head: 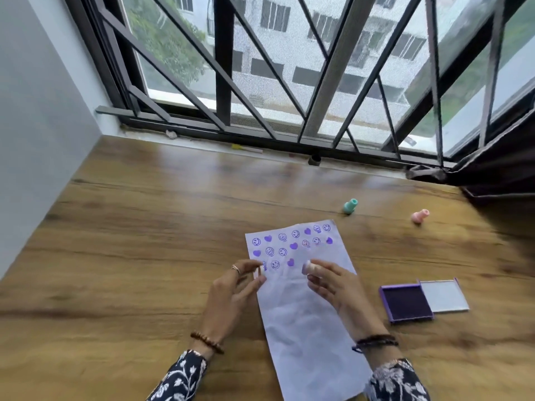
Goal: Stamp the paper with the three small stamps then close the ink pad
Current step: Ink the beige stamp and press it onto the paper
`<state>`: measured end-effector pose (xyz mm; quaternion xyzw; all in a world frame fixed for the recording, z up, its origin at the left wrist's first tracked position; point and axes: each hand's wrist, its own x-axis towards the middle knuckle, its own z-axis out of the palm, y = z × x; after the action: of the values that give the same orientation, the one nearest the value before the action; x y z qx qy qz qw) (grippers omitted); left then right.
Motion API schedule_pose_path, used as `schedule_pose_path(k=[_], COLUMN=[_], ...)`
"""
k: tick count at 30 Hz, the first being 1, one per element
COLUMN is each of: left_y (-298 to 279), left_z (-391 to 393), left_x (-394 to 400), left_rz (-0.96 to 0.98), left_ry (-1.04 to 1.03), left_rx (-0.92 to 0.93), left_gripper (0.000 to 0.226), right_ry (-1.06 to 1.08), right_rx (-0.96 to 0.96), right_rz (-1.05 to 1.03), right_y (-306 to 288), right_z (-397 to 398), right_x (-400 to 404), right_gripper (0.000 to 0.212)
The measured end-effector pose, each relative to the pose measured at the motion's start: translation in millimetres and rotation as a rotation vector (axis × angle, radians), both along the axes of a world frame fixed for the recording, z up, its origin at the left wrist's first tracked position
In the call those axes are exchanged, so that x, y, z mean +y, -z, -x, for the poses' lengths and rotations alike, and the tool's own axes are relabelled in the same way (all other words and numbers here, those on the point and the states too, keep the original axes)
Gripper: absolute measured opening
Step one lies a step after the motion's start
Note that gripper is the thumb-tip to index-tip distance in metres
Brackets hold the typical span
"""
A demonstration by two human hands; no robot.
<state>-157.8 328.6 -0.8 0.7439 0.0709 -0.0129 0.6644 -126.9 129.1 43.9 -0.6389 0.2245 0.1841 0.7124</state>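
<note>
A white paper lies on the wooden table, its upper part covered with several purple smiley and heart prints. Just above the paper, my right hand grips a small pale stamp with its purple-tinted face turned left. At the paper's left edge, my left hand pinches a small pale cap-like piece. A teal stamp stands beyond the paper. Further right, a pink stamp lies on the table. The purple ink pad sits open to the right of the paper, its clear lid folded flat.
The wooden table runs back to a barred window. A grey wall stands on the left. A dark curtain hangs at the far right corner.
</note>
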Motion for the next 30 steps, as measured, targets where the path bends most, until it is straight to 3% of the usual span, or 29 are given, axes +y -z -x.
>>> schedule_pose_path(k=[5,9,14,22,30], left_y=[-17,-28,-37,-47,-45], left_z=[-3,-7,-10,-13,-27], left_x=[-26,-46,-65,-93,-135], left_rz=[0.35,0.466,0.427,0.399,0.403], left_ry=[0.018,0.091,0.156,0.141,0.137], left_rx=[0.14,0.153,0.129,0.102,0.055], left_gripper=[0.017,0.016,0.018,0.018,0.012], right_ry=[-0.046,-0.035,-0.039,-0.04,-0.004], right_rx=[-0.12,-0.241,-0.285,-0.332,-0.326], right_rz=[-0.043,0.017,0.171,0.247,0.2], right_y=[-20,-32,-39,-47,-52], right_z=[30,37,39,34,12], right_x=[-2,-12,-28,-54,-89], right_gripper=[0.036,0.025,0.019,0.019,0.02])
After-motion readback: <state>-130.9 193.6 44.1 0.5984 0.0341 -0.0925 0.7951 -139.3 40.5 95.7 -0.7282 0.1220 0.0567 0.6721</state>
